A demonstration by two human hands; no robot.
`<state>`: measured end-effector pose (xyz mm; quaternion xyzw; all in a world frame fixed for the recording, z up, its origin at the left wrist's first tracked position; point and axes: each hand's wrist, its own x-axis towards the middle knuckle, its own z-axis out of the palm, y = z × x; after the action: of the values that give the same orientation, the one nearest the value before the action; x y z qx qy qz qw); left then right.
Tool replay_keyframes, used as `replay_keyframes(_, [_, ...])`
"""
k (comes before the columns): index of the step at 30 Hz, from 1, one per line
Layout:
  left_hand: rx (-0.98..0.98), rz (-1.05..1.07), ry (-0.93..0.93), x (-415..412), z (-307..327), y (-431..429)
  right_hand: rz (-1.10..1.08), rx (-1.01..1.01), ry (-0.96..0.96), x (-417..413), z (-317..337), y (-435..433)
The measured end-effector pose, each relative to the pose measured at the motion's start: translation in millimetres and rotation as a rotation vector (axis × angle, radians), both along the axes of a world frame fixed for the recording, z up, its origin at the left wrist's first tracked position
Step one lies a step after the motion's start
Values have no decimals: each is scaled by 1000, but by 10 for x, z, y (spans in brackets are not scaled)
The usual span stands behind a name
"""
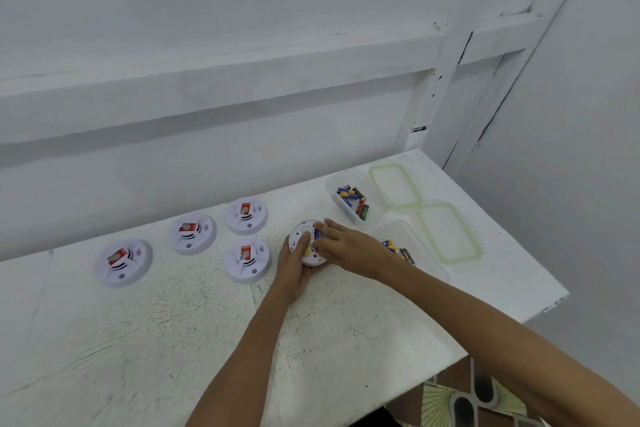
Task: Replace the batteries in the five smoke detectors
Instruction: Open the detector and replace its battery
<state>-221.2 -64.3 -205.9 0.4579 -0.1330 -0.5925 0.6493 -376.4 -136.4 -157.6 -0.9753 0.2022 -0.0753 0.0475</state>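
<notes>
Detector (300,234) near battery tub (420,239)

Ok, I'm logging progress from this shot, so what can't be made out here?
Head view, held detector: battery bay covered by the right hand; seating unknown.
Head view, near container: contents partly behind the right forearm.
Head view, batteries in far container: labels too small to read.

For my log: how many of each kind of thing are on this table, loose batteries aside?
Smoke detectors: 5 (four face up, one back up)
Clear containers: 2
Green-rimmed lids: 2
Total: 9
Batteries in both containers: too small to count, left out.
</notes>
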Motion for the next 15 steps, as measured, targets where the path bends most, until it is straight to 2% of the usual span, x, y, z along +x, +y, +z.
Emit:
replay_keyframes(5, [-17, -5, 53, -15, 11, 4, -33, -137, -41, -67, 131, 78])
replay_keyframes(9, [-20, -27, 3, -19, -14, 10, -95, -141, -112, 9, 81, 187])
replay_keyframes(11, [-28, -24, 20, -21, -17, 21, -196, -50, -166, 70, 50, 176])
replay_keyframes(15, [-40, -28, 33, -15, -22, 20, -481, 268, -371, 174, 129, 177])
